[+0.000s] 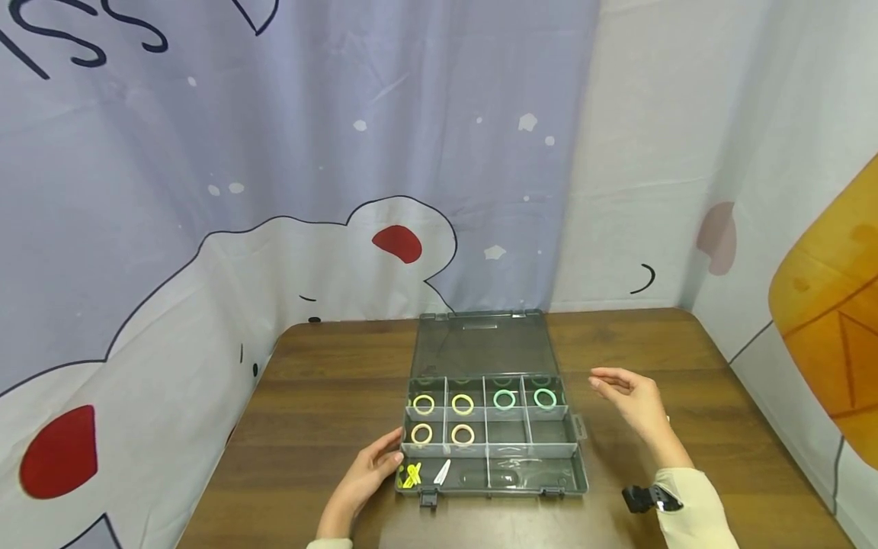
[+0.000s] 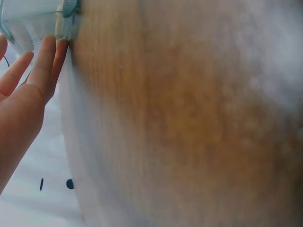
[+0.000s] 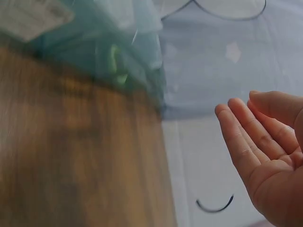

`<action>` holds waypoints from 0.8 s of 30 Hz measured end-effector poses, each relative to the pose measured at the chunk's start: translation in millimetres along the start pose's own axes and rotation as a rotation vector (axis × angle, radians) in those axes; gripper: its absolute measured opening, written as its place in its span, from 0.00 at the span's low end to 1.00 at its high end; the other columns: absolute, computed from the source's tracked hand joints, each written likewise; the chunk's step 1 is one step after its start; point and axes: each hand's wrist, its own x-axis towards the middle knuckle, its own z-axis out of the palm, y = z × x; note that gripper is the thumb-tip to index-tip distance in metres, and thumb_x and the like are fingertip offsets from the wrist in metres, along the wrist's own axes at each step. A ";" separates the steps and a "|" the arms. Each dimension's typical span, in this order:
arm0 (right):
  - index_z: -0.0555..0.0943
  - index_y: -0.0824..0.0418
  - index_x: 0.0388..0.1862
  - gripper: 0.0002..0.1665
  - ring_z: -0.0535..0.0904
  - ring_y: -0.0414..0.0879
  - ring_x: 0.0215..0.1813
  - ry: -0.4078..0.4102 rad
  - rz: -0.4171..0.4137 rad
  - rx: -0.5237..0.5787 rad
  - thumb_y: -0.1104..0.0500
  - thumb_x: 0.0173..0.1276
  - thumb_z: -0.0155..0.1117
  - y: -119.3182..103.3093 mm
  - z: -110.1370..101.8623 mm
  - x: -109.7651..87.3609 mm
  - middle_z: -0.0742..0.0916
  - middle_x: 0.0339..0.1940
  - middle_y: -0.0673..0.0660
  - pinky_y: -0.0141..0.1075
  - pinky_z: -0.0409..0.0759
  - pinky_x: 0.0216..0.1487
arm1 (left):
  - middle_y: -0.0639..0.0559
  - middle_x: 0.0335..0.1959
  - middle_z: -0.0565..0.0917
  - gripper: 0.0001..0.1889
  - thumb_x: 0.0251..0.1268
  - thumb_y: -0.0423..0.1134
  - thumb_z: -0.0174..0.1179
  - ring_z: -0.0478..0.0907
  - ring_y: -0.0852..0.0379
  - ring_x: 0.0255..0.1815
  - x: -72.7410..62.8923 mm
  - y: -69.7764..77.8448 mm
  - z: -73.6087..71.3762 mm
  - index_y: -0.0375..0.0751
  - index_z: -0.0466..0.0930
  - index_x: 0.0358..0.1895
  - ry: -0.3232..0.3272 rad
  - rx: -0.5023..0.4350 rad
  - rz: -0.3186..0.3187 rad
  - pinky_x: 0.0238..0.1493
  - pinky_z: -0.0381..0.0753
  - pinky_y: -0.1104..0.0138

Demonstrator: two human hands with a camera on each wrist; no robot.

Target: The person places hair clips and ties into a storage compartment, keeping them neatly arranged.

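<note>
A clear grey compartment box (image 1: 535,451) lies on the table with its lid (image 1: 483,347) swung back. Yellow rings (image 1: 463,404) and green rings (image 1: 504,399) sit in the back row, two of each. Two peach rings (image 1: 463,435) occupy the left of the middle row. In the front left compartment are small yellow pieces (image 1: 411,476) and a white pointed piece (image 1: 442,472). My left hand (image 1: 368,469) touches the box's left side, its fingers fairly straight against the wall in the left wrist view. Right of the box, my right hand (image 1: 634,404) hovers with relaxed, bare fingers.
The brown wooden table (image 1: 329,389) extends on both sides of the box. A printed curtain (image 1: 494,152) hangs behind and along the sides. Latches (image 1: 428,499) stick out at the box's front edge. A black wrist camera (image 1: 641,499) sits by the right sleeve.
</note>
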 end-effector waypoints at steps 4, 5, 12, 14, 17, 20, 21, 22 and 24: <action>0.78 0.77 0.51 0.21 0.84 0.33 0.36 0.056 0.033 0.002 0.63 0.66 0.66 11.3 -15.9 -4.3 0.88 0.38 0.62 0.29 0.83 0.37 | 0.28 0.67 0.65 0.29 0.70 0.32 0.55 0.67 0.36 0.66 0.1 -1.2 -0.5 0.27 0.59 0.70 -0.002 -0.001 -0.002 0.55 0.69 0.79; 0.77 0.78 0.52 0.21 0.84 0.32 0.36 0.068 0.039 0.007 0.63 0.66 0.66 14.1 -20.1 -5.9 0.89 0.38 0.60 0.29 0.83 0.37 | 0.28 0.67 0.65 0.29 0.70 0.32 0.55 0.67 0.36 0.66 0.0 -1.6 -0.6 0.27 0.59 0.70 -0.001 0.000 0.000 0.55 0.69 0.79; 0.80 0.71 0.53 0.21 0.83 0.29 0.37 0.138 0.113 0.004 0.60 0.65 0.67 30.8 -52.8 -21.9 0.88 0.36 0.41 0.20 0.78 0.39 | 0.28 0.68 0.64 0.29 0.70 0.33 0.55 0.66 0.35 0.66 -0.5 -1.9 0.3 0.27 0.59 0.70 -0.009 0.008 0.012 0.56 0.68 0.79; 0.80 0.70 0.54 0.21 0.82 0.27 0.38 0.159 0.145 0.004 0.59 0.65 0.67 36.5 -62.0 -25.5 0.88 0.36 0.38 0.18 0.77 0.40 | 0.28 0.67 0.65 0.29 0.70 0.33 0.55 0.66 0.36 0.66 -0.8 -1.5 0.5 0.27 0.59 0.70 -0.012 0.010 0.009 0.56 0.68 0.79; 0.79 0.68 0.56 0.24 0.80 0.22 0.39 0.178 0.213 -0.006 0.56 0.65 0.67 45.4 -74.8 -30.2 0.86 0.36 0.32 0.14 0.73 0.41 | 0.28 0.67 0.65 0.29 0.70 0.33 0.55 0.67 0.36 0.66 -0.8 -0.8 0.2 0.27 0.59 0.70 -0.012 0.006 0.005 0.55 0.68 0.78; 0.79 0.64 0.58 0.25 0.78 0.20 0.39 0.185 0.274 -0.011 0.53 0.65 0.68 53.9 -84.9 -33.6 0.85 0.36 0.29 0.13 0.71 0.40 | 0.28 0.67 0.65 0.29 0.70 0.33 0.55 0.67 0.36 0.65 -0.3 -0.1 -0.5 0.27 0.59 0.70 -0.010 0.005 0.001 0.55 0.69 0.78; 0.79 0.63 0.58 0.25 0.78 0.20 0.39 0.184 0.290 -0.010 0.53 0.65 0.68 56.5 -87.3 -34.6 0.85 0.36 0.29 0.13 0.71 0.40 | 0.28 0.67 0.65 0.29 0.70 0.33 0.55 0.67 0.36 0.65 -0.2 0.2 -0.8 0.27 0.59 0.70 -0.010 0.006 0.001 0.55 0.69 0.78; 0.80 0.62 0.58 0.25 0.78 0.20 0.39 0.180 0.305 -0.011 0.53 0.64 0.68 59.2 -89.5 -35.5 0.85 0.36 0.29 0.14 0.71 0.39 | 0.28 0.67 0.65 0.29 0.70 0.33 0.55 0.67 0.36 0.65 0.0 0.4 -1.0 0.28 0.59 0.70 -0.010 0.005 0.000 0.55 0.69 0.79; 0.80 0.59 0.58 0.25 0.76 0.18 0.39 0.157 0.334 -0.028 0.51 0.64 0.68 64.2 -92.7 -37.7 0.85 0.36 0.28 0.14 0.70 0.38 | 0.28 0.67 0.65 0.29 0.70 0.33 0.56 0.67 0.36 0.65 0.1 0.4 -1.4 0.28 0.59 0.70 -0.010 0.005 -0.004 0.55 0.69 0.79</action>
